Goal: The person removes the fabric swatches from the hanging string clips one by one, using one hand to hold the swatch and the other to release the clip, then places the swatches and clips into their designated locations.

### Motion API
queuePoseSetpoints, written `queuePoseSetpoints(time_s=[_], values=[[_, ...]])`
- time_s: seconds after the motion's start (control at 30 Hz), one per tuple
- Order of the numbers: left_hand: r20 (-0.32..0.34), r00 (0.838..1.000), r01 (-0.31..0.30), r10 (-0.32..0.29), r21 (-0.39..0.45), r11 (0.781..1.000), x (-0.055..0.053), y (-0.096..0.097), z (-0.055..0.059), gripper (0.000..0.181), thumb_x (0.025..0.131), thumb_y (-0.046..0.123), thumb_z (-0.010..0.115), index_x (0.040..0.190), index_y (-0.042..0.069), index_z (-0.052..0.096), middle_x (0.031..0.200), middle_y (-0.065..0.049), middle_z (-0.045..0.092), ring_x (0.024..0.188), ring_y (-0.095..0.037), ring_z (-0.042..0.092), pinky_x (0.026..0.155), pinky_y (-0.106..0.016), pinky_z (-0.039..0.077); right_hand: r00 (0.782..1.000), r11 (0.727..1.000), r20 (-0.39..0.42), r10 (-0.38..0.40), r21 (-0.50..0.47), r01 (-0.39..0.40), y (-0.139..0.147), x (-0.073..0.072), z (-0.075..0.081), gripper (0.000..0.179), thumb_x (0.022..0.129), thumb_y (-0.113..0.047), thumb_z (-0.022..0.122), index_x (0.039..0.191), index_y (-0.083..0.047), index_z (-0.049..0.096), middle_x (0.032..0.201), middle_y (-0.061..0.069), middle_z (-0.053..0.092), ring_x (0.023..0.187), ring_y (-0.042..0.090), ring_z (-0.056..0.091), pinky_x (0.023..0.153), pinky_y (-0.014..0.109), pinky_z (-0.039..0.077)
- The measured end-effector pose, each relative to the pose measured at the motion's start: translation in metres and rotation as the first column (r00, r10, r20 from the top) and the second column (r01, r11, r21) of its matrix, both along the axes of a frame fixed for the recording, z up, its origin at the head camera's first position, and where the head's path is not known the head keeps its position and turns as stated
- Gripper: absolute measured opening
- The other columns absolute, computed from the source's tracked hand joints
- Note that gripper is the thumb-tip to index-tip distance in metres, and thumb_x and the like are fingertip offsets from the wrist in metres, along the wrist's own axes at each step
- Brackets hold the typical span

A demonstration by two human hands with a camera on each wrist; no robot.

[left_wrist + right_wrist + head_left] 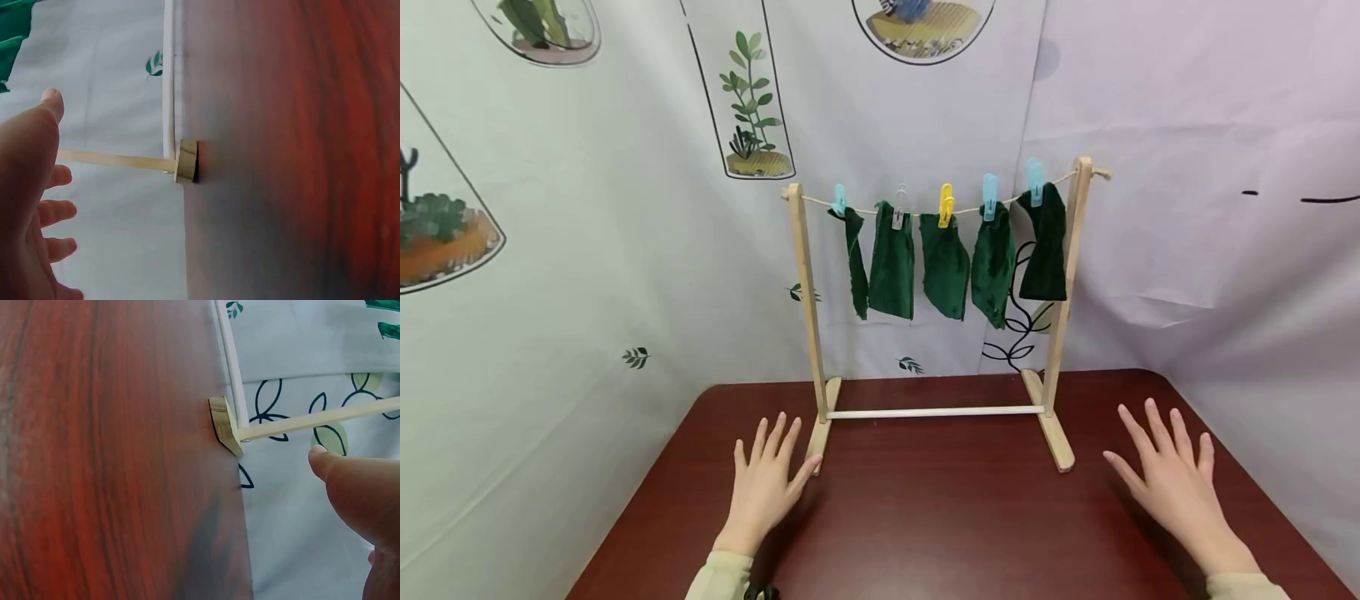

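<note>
five green cloths (892, 271) hang in a row, five clips (946, 206) (three blue, one yellow, one clear) on one rope (818, 201), wooden rack (807, 300) near the table's (925, 508) back edge! left hand (764, 485), right hand (1180, 489): both spread wide, empty; left thumb (802, 477) overlaps one foot (823, 429), patterned backdrop (587, 208) behind.

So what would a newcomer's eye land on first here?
Five dark green cloths hang along a string across a wooden stand. The middle one's peg is bright yellow. Lower down, over the dark red table, the left hand spreads near the stand's left foot and the right hand beyond its right foot.
</note>
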State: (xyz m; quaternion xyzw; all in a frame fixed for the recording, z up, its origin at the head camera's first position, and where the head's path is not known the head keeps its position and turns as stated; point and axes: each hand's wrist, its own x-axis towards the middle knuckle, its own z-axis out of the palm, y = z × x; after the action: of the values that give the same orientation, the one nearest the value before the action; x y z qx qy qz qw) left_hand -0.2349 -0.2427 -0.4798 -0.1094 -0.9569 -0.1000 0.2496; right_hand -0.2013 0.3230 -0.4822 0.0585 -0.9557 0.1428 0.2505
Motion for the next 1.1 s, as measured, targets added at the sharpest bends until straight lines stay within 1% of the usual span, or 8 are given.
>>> queuePoseSetpoints(time_s=[0.13, 0.23, 0.37, 0.47, 0.6, 0.73, 0.87, 1.1], values=[[0.043, 0.999, 0.025, -0.031, 0.138, 0.990, 0.000, 0.000, 0.004, 0.070, 0.096, 0.049, 0.065, 0.152, 0.011, 0.047, 0.156, -0.018, 0.041, 0.146, -0.042, 0.031, 0.107, -0.074, 0.020, 1.000, 1.000, 0.003, 0.007, 0.003, -0.007, 0.002, 0.000, 0.003, 0.083, 0.097, -0.041, 0.066, 0.163, -0.022, 0.019, 0.165, 0.024, 0.011, 0.152, 0.041, -0.008, 0.111, 0.069, -0.016], [0.053, 0.995, 0.073, -0.090, 0.257, 0.964, -0.002, 0.001, 0.012, 0.068, 0.096, 0.042, 0.069, 0.151, 0.008, 0.047, 0.154, -0.020, 0.043, 0.144, -0.043, 0.034, 0.107, -0.072, 0.026, 1.000, 1.000, -0.011, 0.017, -0.002, -0.017, 0.005, 0.000, 0.008, 0.082, 0.097, -0.040, 0.066, 0.162, -0.022, 0.021, 0.165, 0.024, 0.012, 0.152, 0.041, -0.006, 0.112, 0.068, -0.014], [0.055, 0.982, 0.139, -0.179, 0.429, 0.893, -0.008, 0.002, 0.032, 0.067, 0.095, 0.035, 0.072, 0.150, 0.006, 0.047, 0.151, -0.020, 0.046, 0.141, -0.042, 0.039, 0.107, -0.065, 0.034, 0.998, 0.999, -0.037, 0.043, -0.005, -0.043, 0.008, -0.004, 0.024, 0.082, 0.098, -0.039, 0.066, 0.163, -0.022, 0.020, 0.166, 0.022, 0.011, 0.153, 0.041, -0.005, 0.113, 0.066, -0.013], [0.066, 0.976, 0.143, -0.209, 0.530, 0.836, -0.012, 0.002, 0.050, 0.067, 0.096, 0.040, 0.070, 0.151, 0.010, 0.046, 0.151, -0.016, 0.048, 0.139, -0.038, 0.043, 0.107, -0.060, 0.038, 0.996, 0.998, -0.057, 0.067, -0.004, -0.067, 0.009, -0.008, 0.041, 0.081, 0.098, -0.038, 0.065, 0.163, -0.021, 0.020, 0.165, 0.023, 0.011, 0.153, 0.040, -0.004, 0.115, 0.064, -0.012], [0.077, 0.968, 0.143, -0.239, 0.612, 0.778, -0.015, 0.004, 0.077, 0.068, 0.097, 0.046, 0.067, 0.153, 0.014, 0.045, 0.152, -0.013, 0.047, 0.139, -0.035, 0.044, 0.108, -0.057, 0.038, 0.989, 0.996, -0.116, 0.091, 0.017, -0.089, 0.009, -0.014, 0.069, 0.077, 0.099, -0.037, 0.065, 0.161, -0.015, 0.026, 0.162, 0.027, 0.020, 0.152, 0.042, 0.004, 0.117, 0.063, -0.007], [0.062, 0.958, 0.171, -0.279, 0.655, 0.736, -0.018, 0.008, 0.103, 0.067, 0.097, 0.045, 0.066, 0.153, 0.016, 0.043, 0.152, -0.012, 0.047, 0.140, -0.033, 0.044, 0.110, -0.054, 0.038, 0.977, 0.993, -0.178, 0.119, 0.028, -0.116, 0.008, -0.018, 0.097, 0.074, 0.098, -0.035, 0.066, 0.159, -0.011, 0.031, 0.159, 0.029, 0.026, 0.151, 0.043, 0.010, 0.118, 0.063, -0.001], [0.035, 0.950, 0.214, -0.311, 0.654, 0.725, -0.021, 0.010, 0.126, 0.066, 0.098, 0.045, 0.065, 0.154, 0.019, 0.043, 0.153, -0.008, 0.047, 0.141, -0.029, 0.044, 0.110, -0.053, 0.039, 0.960, 0.988, -0.231, 0.156, 0.025, -0.154, 0.006, -0.019, 0.126, 0.072, 0.097, -0.031, 0.068, 0.156, -0.007, 0.035, 0.158, 0.030, 0.028, 0.150, 0.045, 0.014, 0.119, 0.060, 0.002], [-0.047, 0.940, 0.294, -0.337, 0.615, 0.732, -0.021, 0.012, 0.163, 0.064, 0.099, 0.042, 0.065, 0.154, 0.020, 0.042, 0.153, -0.006, 0.047, 0.140, -0.027, 0.045, 0.109, -0.052, 0.040, 0.928, 0.981, -0.318, 0.193, 0.030, -0.193, 0.000, -0.016, 0.173, 0.072, 0.092, -0.019, 0.073, 0.154, -0.004, 0.039, 0.157, 0.029, 0.031, 0.148, 0.046, 0.022, 0.120, 0.058, 0.009]])
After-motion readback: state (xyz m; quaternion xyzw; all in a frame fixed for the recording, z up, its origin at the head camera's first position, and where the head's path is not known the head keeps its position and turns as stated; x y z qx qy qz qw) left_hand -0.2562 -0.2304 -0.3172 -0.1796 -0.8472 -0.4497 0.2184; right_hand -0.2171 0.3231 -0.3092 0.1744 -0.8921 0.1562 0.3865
